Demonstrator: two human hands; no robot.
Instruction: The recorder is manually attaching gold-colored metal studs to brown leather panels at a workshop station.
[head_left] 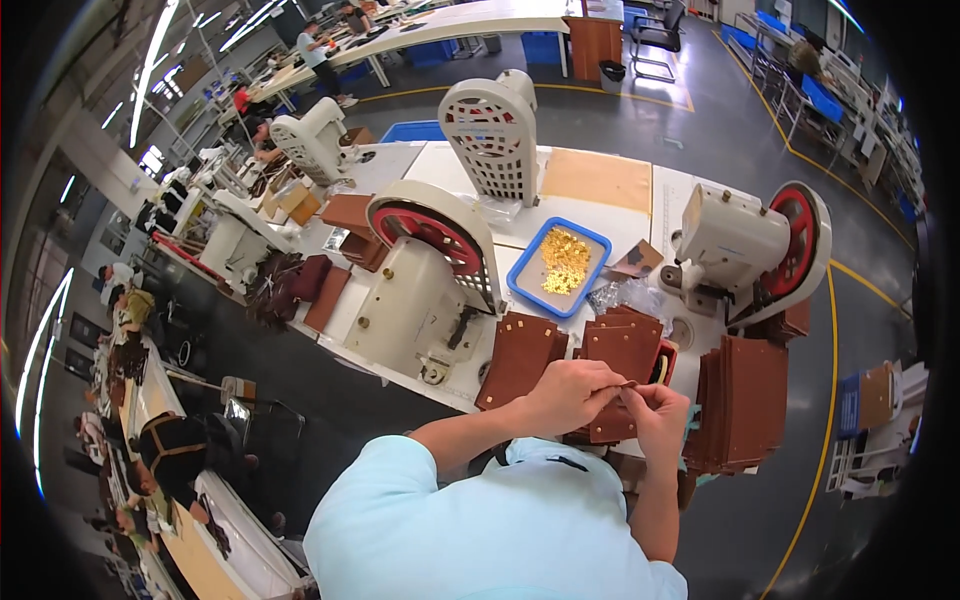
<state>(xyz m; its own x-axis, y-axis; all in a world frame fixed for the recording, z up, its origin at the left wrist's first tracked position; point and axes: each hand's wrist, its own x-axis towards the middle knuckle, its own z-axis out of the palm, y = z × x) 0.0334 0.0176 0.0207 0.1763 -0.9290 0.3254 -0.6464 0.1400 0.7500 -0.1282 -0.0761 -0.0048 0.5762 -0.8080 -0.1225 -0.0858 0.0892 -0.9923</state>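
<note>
My left hand [580, 392] and my right hand [655, 415] meet in front of my chest, fingertips pinched together. Between them shows a bit of brown leather [629, 385]; my fingers hide most of it, and I cannot tell whether it is a small piece or the edge of a panel. Just beyond and below the hands lies a stack of brown leather panels [622, 343] with small gold-coloured studs near the corners. Another stack of leather panels [520, 358] lies to the left, and a taller leather stack [745, 400] is right of my right hand.
A blue tray [517, 283] of small gold-coloured metal parts stands on the white table [420, 165]. Cream machines with red wheels flank it, one left [405, 305] and one right [735, 240]. Clear plastic bags [635, 297] lie by the tray. Other people work at tables farther off.
</note>
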